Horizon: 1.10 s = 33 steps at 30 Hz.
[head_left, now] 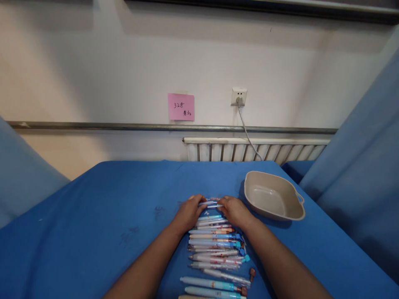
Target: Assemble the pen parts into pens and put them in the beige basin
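Note:
Both my hands meet at the far end of a column of pens (215,243) laid side by side on a blue cloth. My left hand (189,212) has its fingers closed on the left ends of a few pale pens (209,204). At their right ends, my right hand (235,211) grips the same pens between thumb and fingers. The nearer pens lie crosswise, light blue, white, pink and orange, several with small blue or brown toppers on their right ends. A light blue pen (212,284) lies close to the front, slightly apart from the main group.
A beige plastic basin (274,195) with side handles stands on the blue-covered table (93,216), right of my right hand. Blue curtains (358,166) hang at both sides. Behind are a radiator (249,150), a wall socket (239,96) with a plugged cable, and a pink note (181,106).

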{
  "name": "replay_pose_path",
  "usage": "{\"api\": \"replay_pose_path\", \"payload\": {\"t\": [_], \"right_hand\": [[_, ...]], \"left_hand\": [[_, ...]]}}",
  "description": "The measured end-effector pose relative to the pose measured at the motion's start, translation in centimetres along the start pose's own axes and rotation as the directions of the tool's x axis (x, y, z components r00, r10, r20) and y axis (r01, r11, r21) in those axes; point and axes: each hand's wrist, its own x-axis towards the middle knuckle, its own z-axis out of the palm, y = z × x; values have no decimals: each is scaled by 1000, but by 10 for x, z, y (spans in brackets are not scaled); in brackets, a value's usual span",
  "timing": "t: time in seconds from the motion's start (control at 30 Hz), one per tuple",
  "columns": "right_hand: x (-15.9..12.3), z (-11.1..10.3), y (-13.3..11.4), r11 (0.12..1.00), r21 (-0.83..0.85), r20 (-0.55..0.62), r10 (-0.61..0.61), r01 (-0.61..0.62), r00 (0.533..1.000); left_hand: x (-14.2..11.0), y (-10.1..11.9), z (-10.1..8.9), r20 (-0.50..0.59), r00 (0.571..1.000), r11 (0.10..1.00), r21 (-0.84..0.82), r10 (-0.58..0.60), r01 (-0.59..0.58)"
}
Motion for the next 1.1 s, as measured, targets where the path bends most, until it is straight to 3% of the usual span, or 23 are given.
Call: {"api": "replay_pose_path", "payload": {"t": [0.1,0.3,0.57,0.83,1.1], "right_hand": [[1,1,-3,1000,0,9,-6,6,1000],[-1,-7,8,999,-22,-22,44,-44,999],[0,-3,-3,997,-50,0,52,-52,999],[0,-12,7,967,-131,-104,208,-220,973],[0,-4,-6,996,-73,-48,44,-47,998]], "left_hand": [[0,2,1,44,999,1000,17,14,-15],[1,-7,-1,8,999,999,34,-34,33],[4,-5,8,74,996,996,60,57,-62],[6,-9,5,22,1000,995,93,-20,18],[0,-10,-6,72,995,989,127,71,-80]]}}
